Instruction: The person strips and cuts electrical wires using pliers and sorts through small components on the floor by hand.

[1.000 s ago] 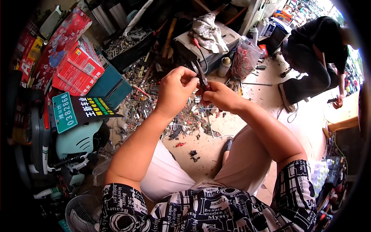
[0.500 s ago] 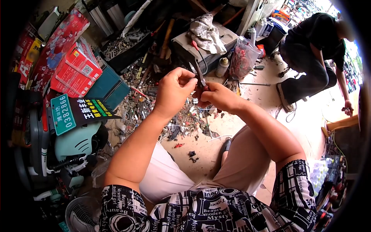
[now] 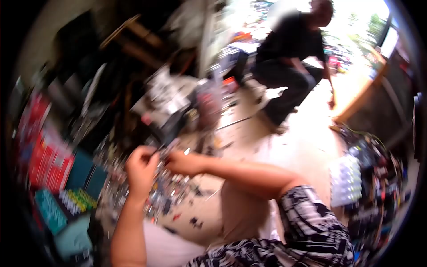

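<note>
The view is smeared by motion. My right hand point(image 3: 183, 162) is closed around a pair of scissors point(image 3: 171, 145), whose blurred blades point up and away from me. Close on its left, my left hand point(image 3: 140, 165) has thumb and fingers pinched together near the blades. Whatever lies between those fingertips is too small and blurred to name. Both hands are held above a heap of small scrap parts point(image 3: 167, 196) on the floor.
Left stand a red box point(image 3: 50, 162), a teal case point(image 3: 84, 175) and a green plate point(image 3: 50, 209). A rag point(image 3: 167, 91) lies on a bin ahead. Another person point(image 3: 289, 58) crouches ahead right. Clear plastic packaging point(image 3: 346, 180) stands at right.
The camera has swung right, so the surroundings slide left and blur. My hands stay close together, with the scissors still in the right one. The other person's head now shows.
</note>
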Available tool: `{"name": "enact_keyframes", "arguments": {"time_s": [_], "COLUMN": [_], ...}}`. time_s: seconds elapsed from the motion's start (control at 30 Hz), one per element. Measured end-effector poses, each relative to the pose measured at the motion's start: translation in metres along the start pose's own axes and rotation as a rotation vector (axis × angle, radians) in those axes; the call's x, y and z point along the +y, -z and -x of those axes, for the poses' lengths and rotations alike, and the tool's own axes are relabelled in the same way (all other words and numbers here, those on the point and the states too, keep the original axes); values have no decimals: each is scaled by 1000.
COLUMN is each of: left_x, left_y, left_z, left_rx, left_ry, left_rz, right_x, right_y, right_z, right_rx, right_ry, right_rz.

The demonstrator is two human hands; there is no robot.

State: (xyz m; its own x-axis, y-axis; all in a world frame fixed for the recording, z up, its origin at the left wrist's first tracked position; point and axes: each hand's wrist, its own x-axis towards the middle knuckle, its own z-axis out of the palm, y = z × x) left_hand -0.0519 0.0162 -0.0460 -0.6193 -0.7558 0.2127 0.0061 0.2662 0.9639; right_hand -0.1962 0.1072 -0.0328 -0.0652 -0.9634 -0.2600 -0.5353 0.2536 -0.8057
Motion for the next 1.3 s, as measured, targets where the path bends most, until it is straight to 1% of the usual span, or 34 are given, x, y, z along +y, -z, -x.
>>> {"name": "enact_keyframes", "arguments": {"time_s": [0.03,0.07,0.1,0.17,0.27,0.37,0.43,0.47,0.53,0.57,0.67,0.7,0.77,0.83,0.9,0.97,1.03,1.07,1.1,1.13,1.17,1.2,1.23,1.27,1.3], "left_x": [-8,-12,-8,3,6,4,2,2,1,2,6,5,3,5,1,8,12,3,5,-6,2,3,-23,-18,-26], "left_y": [3,7,7,4,4,3,0,0,2,3,1,2,4,3,4,5,6,8,8,8,4,3,3,7,7], "left_z": [2,0,0,3,4,5,4,3,1,2,1,0,0,0,-2,-1,-2,-4,-5,-6,-6,-7,-14,-14,-18], "left_rx": [9,-12,-23,-35,-63,-90,-17,-12,-26,-19,-61,-52,-107,-73,-49,-13,33,40,62,66,97,124,75,46,19], "left_ry": [16,51,98,112,122,145,142,141,277,278,392,391,417,405,367,330,310,292,278,275,326,300,279,262,197], "left_rz": [7,-79,-103,-107,-78,-7,149,149,203,201,261,261,298,325,342,323,331,319,309,370,392,436,530,420,443], "right_x": [9,14,15,9,-1,-7,-11,-12,-13,-14,-15,-14,-12,-4,4,4,0,12,13,22,12,8,14,41,12], "right_y": [-9,-13,-15,-10,-5,-3,-2,-2,-4,-5,-7,-7,-8,-10,-12,-8,-6,-11,-12,-15,-9,-6,-7,-16,-11], "right_z": [-6,-7,-9,2,10,13,13,12,12,12,13,13,12,5,-3,-7,-7,-17,-16,-22,-13,-11,-14,-24,-10], "right_rx": [22,70,80,90,100,104,152,150,139,134,114,109,110,87,257,111,79,35,88,95,-7,-36,-16,12,21], "right_ry": [107,90,38,67,18,-29,-78,-75,-82,-77,-28,-22,-15,-26,171,9,-16,18,53,34,44,43,9,121,-73], "right_rz": [-40,17,100,82,92,180,211,213,266,266,360,363,338,342,296,-54,-222,-250,-245,-112,-295,-288,-143,-299,-249]}}
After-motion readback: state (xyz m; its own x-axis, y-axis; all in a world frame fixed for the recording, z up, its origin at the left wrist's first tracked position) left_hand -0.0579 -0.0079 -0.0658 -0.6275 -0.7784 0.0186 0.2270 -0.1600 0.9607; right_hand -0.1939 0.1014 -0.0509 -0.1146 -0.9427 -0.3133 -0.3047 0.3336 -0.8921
